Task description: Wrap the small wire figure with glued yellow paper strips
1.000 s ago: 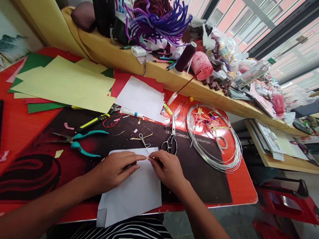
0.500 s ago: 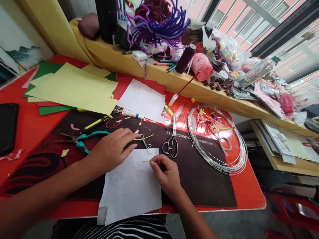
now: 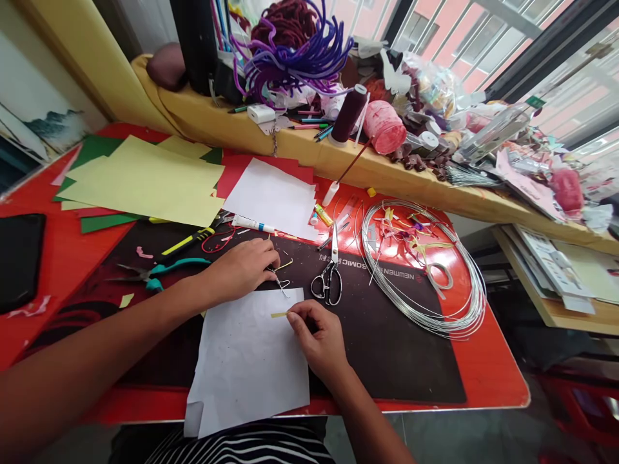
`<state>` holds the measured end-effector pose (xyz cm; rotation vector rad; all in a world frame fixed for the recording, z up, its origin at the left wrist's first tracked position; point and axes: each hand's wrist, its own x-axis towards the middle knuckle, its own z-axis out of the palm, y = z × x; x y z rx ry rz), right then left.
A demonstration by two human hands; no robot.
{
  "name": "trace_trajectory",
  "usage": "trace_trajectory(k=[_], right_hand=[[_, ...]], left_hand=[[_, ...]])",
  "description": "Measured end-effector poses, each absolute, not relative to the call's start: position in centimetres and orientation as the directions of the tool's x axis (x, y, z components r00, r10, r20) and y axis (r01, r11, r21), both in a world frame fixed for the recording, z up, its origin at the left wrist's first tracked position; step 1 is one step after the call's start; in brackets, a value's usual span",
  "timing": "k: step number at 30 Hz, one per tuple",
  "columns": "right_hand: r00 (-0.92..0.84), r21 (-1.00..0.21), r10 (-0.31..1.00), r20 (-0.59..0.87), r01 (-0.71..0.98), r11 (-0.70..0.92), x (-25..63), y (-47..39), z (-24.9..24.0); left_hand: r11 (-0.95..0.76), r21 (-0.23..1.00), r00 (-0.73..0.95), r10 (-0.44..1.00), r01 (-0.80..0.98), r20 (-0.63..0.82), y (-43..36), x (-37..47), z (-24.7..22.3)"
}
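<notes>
Two bare hands were busy above the worktop (image 3: 503,386). The left hand (image 3: 242,267) curved its fingers over the bent wire piece (image 3: 280,285), at the far edge of the near white sheet (image 3: 246,367); whether they gripped it, I could not tell. With uneven pressure, the thin wire could deform. Over this sheet, the right hand (image 3: 322,335) pinched a narrow yellow strip (image 3: 278,315) by one end; because the hold was small, the strip could slip or crease. On the dark mat (image 3: 387,361), teal pliers (image 3: 181,263) lay at left, then scissors (image 3: 333,263); farther right was a wire coil (image 3: 430,319). Behind, a crowded ledge (image 3: 309,149) stood below the barred window (image 3: 449,45).
</notes>
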<state>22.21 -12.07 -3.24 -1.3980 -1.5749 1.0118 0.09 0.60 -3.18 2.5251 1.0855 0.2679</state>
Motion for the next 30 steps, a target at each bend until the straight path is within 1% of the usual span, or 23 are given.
trace_trajectory(k=[4,10,15,19,23,27,30], right_hand=[[-0.091,-0.927,0.995,0.049,0.366,0.079,22.2,-12.0,-3.1],[-0.085,-0.928,0.995,0.060,0.362,0.087,22.2,-12.0,-3.0],[-0.084,-0.934,0.995,0.046,0.351,0.073,22.2,-12.1,-3.1],[-0.084,-0.937,0.996,0.031,0.345,0.058,22.2,-12.0,-3.1],[-0.083,-0.939,0.996,0.030,0.339,0.057,22.1,-12.0,-3.1],[-0.076,-0.940,0.997,0.030,0.336,0.054,22.1,-12.1,-3.0],[-0.065,-0.944,0.998,0.024,0.327,0.044,22.1,-12.1,-3.1]], left_hand=[[-0.636,0.437,0.710,0.705,0.636,-0.006,1.0,0.0,-2.8],[-0.575,0.541,0.700,0.713,0.613,-0.035,1.2,-0.1,-2.2],[-0.420,0.667,0.644,0.755,0.615,-0.118,1.2,-0.1,-1.9],[-0.301,0.754,0.632,0.751,0.585,-0.191,1.2,-0.1,-1.8],[-0.265,0.790,0.622,0.762,0.553,-0.181,1.2,0.0,-1.8],[-0.238,0.833,0.601,0.788,0.500,-0.136,1.0,0.2,-1.9],[-0.183,0.861,0.586,0.796,0.475,-0.154,0.9,0.4,-1.9]])
